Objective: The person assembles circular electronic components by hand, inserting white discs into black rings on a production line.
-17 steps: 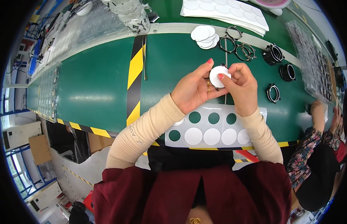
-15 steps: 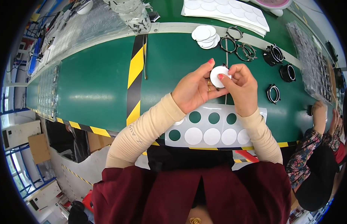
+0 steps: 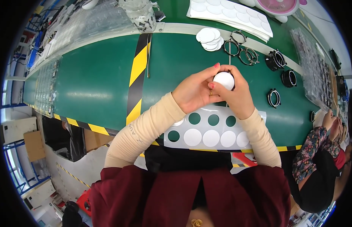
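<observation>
Both hands meet above the green belt, closed around one small round part with a white disc [image 3: 224, 80] on its top. My left hand [image 3: 194, 92] grips it from the left, fingertips over the top edge. My right hand [image 3: 237, 97] wraps it from the right and below. Under my wrists lies a white sheet of round stickers [image 3: 206, 133], with several holes where discs have been peeled off and a row of white discs left.
Loose white discs [image 3: 209, 38] and thin metal rings [image 3: 240, 49] lie beyond my hands. Black ring parts [image 3: 274, 59] stand to the right. A stack of sticker sheets [image 3: 232, 15] is at the back. A person in a floral sleeve [image 3: 316, 140] works at right.
The white disc now sits flat and centred between my fingertips; before, it was tilted and my right fingers were pressing its edge. My hands stayed in place.
</observation>
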Demonstrator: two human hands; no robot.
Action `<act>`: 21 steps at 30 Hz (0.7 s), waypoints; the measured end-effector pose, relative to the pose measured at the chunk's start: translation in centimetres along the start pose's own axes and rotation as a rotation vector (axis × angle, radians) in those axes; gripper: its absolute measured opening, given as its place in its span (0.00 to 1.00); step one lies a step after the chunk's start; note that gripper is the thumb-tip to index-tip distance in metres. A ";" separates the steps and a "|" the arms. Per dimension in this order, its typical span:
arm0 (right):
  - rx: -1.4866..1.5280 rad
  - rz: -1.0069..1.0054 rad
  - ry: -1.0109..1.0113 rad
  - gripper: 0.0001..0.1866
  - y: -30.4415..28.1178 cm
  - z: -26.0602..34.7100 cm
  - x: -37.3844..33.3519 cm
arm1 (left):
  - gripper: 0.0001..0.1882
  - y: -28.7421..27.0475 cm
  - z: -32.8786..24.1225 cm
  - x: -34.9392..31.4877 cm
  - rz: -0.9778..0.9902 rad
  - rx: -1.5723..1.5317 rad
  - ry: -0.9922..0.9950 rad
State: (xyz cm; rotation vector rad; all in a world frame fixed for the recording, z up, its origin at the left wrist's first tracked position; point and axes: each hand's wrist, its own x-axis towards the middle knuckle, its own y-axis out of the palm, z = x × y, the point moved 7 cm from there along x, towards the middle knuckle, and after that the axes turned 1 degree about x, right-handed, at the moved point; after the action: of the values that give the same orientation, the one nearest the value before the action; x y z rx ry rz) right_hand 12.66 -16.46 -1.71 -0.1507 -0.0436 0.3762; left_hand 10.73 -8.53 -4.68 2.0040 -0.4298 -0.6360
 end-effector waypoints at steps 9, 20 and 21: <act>0.243 0.054 0.238 0.13 -0.9 -1.9 0.0 | 0.15 0.3 0.3 -0.2 0.001 0.023 -0.011; 0.342 0.010 0.035 0.22 -1.2 0.0 0.1 | 0.15 0.8 -1.8 -0.4 -0.029 0.003 0.131; 0.388 -0.006 0.062 0.22 -1.5 -0.2 0.2 | 0.15 0.6 -1.8 -0.3 -0.025 0.006 0.133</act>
State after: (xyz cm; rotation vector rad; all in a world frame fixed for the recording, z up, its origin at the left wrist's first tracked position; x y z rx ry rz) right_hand 13.37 -17.77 -1.71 0.2212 0.0906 0.3668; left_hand 11.47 -7.41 -3.34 2.0459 -0.3273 -0.5131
